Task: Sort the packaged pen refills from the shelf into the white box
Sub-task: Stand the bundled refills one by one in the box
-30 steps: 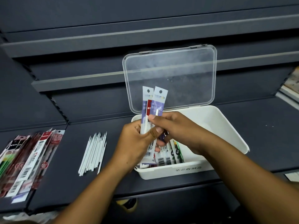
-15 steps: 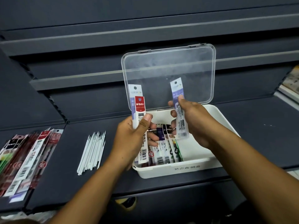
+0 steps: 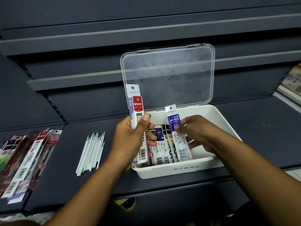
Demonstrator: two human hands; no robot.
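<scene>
Dark grey shelf [image 3: 260, 128] unit here, stepped tiers going up the back, all pretty dim. The white box [image 3: 179, 170] sits on the front tier, a bit right of centre, with its clear lid [image 3: 171, 75] flipped up and standing nearly upright behind it. There's some faint lettering on the box's front wall, too blurry for me to read.

The left hand [image 3: 128, 141] is gripping two packs upright at the box's left edge, thumb pressed across the front. The red pack [image 3: 138, 105] is in front, and a taller white pack [image 3: 132, 91] pokes out behind it. Their lower ends reach down inside the box's left corner.

The right hand [image 3: 200, 132] is over the box, pinching a purple pack [image 3: 175, 121] between thumb and fingers just below its label. That one leans back a little, with its bottom end down near the front wall, right beside the other packs [image 3: 160, 149] already lined up side by side in the left half of the box. The right half of the box is mostly hidden behind the hand.

Left of the box, a bunch of loose white sticks [image 3: 91, 150] lies on the shelf, not touching it. Further left, at the frame's edge, there's a messy pile [image 3: 27, 157] of mostly red packs fanned out. Some papers [image 3: 293, 82] peek in at the far right.
</scene>
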